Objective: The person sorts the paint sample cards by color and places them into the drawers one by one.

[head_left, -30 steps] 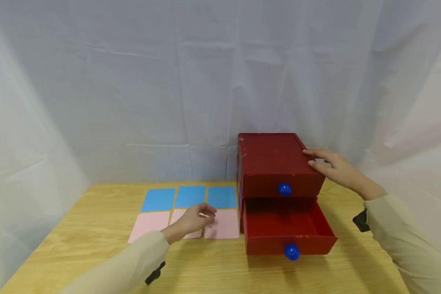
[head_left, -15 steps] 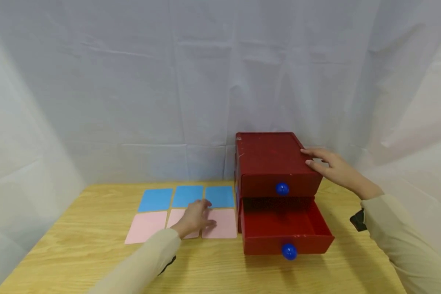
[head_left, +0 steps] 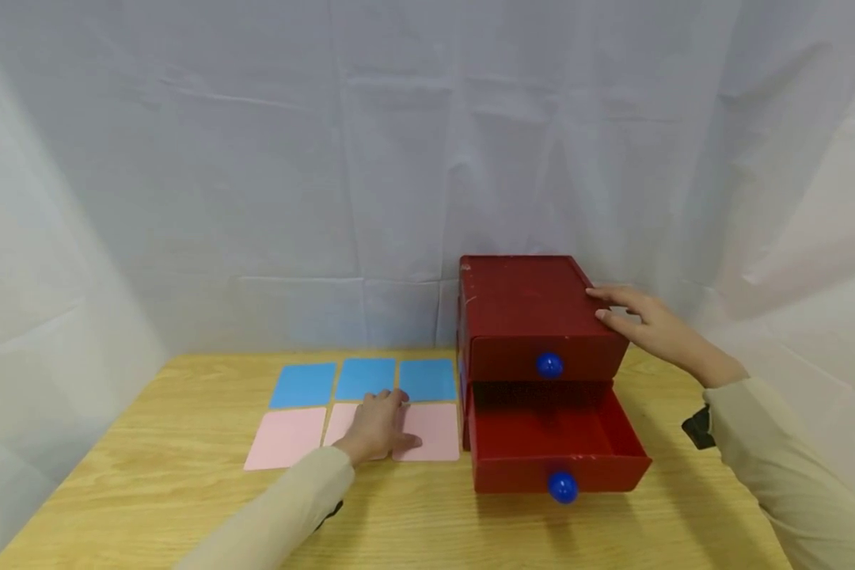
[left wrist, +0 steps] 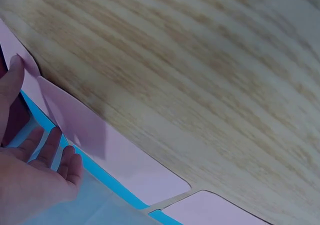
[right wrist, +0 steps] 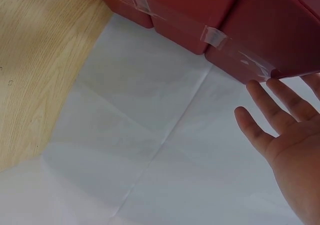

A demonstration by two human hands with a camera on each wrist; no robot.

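Six flat, round-cornered cards lie in two rows on the grained wooden table [head_left: 150,491], blue [head_left: 304,385] behind, pink [head_left: 285,438] in front. The left hand [head_left: 378,423] rests flat, fingers relaxed, on the middle pink card [head_left: 343,419]. Just right stands a glossy red drawer box [head_left: 534,317], its lower drawer [head_left: 559,443] pulled out, blue round knobs [head_left: 563,487] in front. The right hand [head_left: 644,324], fingers straight, touches the box's top right edge; bare tabletop lies in front.
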